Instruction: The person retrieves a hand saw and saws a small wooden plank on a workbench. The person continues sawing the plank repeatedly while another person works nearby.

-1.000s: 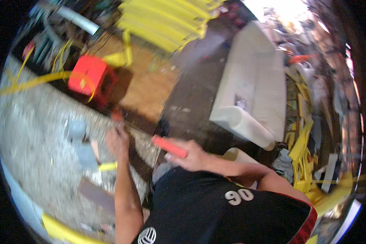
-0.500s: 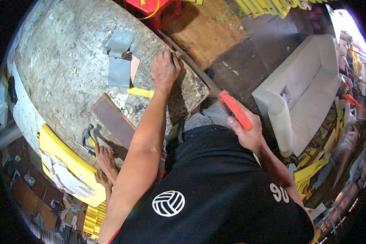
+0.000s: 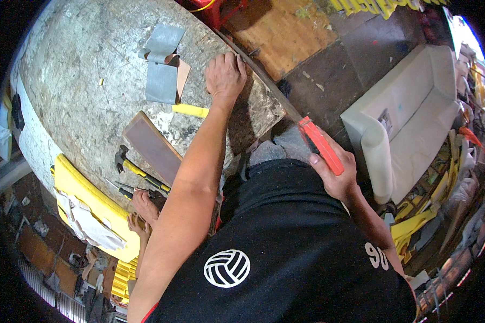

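My right hand (image 3: 339,169) is wrapped round the red handle of a hand saw (image 3: 320,145). The saw's long blade reaches up and left along the edge of the worn tabletop (image 3: 86,116). Near that edge my left hand (image 3: 226,75) rests on the top, fingers curled under; what they hold, if anything, is hidden. Left of it lie grey sheet pieces (image 3: 163,81) and a yellow strip (image 3: 191,111). Beside my left forearm is a flat brown board (image 3: 152,146).
Another person's hands (image 3: 144,205) are at the table's near left, by a hammer (image 3: 137,169) and a pointed tool with a dark handle (image 3: 123,189). A yellow foam piece (image 3: 94,207) lies there too. A pale sofa frame (image 3: 401,124) stands right; a red stool (image 3: 215,12) is beyond.
The hammer, near the other person's hand before, now lies apart from it on the tabletop. My right hand and the saw handle sit slightly lower and further right in view.
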Tool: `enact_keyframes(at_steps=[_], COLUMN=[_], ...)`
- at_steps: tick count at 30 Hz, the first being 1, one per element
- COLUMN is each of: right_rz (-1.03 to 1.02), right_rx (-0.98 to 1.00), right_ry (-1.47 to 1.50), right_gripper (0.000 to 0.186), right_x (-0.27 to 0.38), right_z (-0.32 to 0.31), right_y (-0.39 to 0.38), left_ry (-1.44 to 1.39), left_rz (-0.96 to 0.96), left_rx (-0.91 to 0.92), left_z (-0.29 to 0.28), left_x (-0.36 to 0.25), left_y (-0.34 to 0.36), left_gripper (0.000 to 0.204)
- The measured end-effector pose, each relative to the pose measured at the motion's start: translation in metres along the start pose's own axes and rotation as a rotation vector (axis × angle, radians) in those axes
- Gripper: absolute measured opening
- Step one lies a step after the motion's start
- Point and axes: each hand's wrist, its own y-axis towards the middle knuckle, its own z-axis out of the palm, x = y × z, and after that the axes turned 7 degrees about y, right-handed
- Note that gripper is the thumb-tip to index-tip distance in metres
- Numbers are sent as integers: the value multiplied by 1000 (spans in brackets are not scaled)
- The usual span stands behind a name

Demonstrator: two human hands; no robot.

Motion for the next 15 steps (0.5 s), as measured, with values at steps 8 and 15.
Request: enact_keyframes(at_steps=[8, 15], right_rz=[-32, -173], right_rx=[-40, -71], right_ry=[61, -25], right_gripper=[53, 50], right_x=[5, 1], right_z=[12, 7], right_y=[25, 14], left_ry=[-4, 16], left_rz=[58, 109], left_rx=[18, 19], left_z=[1, -1], left_x=[4, 5], left_y=[1, 0], left_gripper=[23, 22])
